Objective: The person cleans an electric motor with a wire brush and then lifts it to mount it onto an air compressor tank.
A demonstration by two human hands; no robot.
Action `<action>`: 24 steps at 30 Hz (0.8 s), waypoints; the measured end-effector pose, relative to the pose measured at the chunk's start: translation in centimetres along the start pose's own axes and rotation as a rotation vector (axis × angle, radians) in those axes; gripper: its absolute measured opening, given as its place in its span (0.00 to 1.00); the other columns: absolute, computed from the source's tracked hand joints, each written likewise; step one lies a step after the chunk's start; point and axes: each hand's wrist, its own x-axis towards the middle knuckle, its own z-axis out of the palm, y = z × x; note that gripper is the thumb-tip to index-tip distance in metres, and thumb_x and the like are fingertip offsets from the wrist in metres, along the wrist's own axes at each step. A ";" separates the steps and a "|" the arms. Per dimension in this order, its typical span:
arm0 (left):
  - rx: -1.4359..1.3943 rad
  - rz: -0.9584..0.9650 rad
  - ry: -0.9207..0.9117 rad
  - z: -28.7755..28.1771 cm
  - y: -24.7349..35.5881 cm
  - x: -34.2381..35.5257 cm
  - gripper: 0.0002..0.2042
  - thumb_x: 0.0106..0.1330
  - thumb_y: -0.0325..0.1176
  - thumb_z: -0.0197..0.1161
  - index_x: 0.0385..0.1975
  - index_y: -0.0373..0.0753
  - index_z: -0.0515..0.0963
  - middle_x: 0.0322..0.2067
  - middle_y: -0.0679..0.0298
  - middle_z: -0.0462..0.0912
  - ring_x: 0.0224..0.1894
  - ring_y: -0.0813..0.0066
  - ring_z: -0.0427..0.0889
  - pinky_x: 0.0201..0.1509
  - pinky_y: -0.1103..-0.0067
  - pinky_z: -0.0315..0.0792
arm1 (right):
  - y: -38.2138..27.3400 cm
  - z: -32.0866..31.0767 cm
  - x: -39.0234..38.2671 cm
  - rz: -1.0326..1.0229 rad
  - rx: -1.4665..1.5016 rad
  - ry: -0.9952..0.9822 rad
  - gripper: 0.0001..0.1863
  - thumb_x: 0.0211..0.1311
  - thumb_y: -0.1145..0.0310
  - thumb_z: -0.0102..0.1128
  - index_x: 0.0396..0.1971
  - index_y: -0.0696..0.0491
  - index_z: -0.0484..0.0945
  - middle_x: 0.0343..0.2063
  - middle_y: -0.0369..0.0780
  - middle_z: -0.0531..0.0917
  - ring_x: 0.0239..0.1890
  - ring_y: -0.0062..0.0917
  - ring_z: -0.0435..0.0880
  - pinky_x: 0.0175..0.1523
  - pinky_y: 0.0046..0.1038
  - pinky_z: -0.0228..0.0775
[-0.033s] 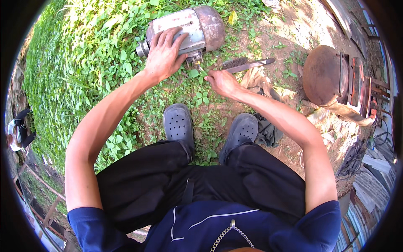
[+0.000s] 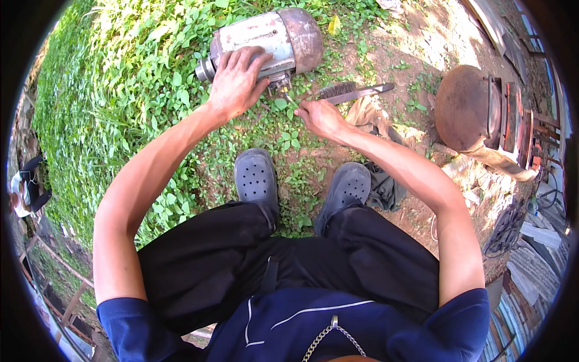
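Observation:
An electric motor [image 2: 253, 37] with worn pale paint and a rusty end cover lies on its side on the weeds ahead of me. My left hand [image 2: 238, 81] rests against its near side, fingers spread over the casing and thumb apart. Small metal fittings [image 2: 280, 79] stick out from the motor's underside. Just below them, my right hand [image 2: 319, 116] is closed in a pinch on a thin greenish rod-like piece [image 2: 291, 99]. The far tip of that piece points at the fittings; whether it touches them I cannot tell.
A wire brush [image 2: 362, 92] lies right of the motor, above a tan cloth [image 2: 368, 114]. Dark cloth [image 2: 385, 187] sits beside my right shoe [image 2: 347, 187]. Farther right stands a rusty round metal machine [image 2: 467, 108]. Scrap sheets [image 2: 534, 271] pile up at the right edge.
My left hand's fingers have drawn slightly toward me on the motor casing. The right hand and the motor stay almost where they were.

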 end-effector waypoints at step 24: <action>-1.337 -1.123 -0.051 9.8 5.5 -1.7 0.31 0.71 0.54 0.50 0.59 0.29 0.66 0.55 0.54 0.75 0.53 0.63 0.76 0.57 0.66 0.70 | 1.1 -0.6 4.2 0.239 0.329 0.001 0.20 0.64 0.55 0.56 0.44 0.56 0.81 0.34 0.47 0.86 0.41 0.36 0.85 0.47 0.36 0.76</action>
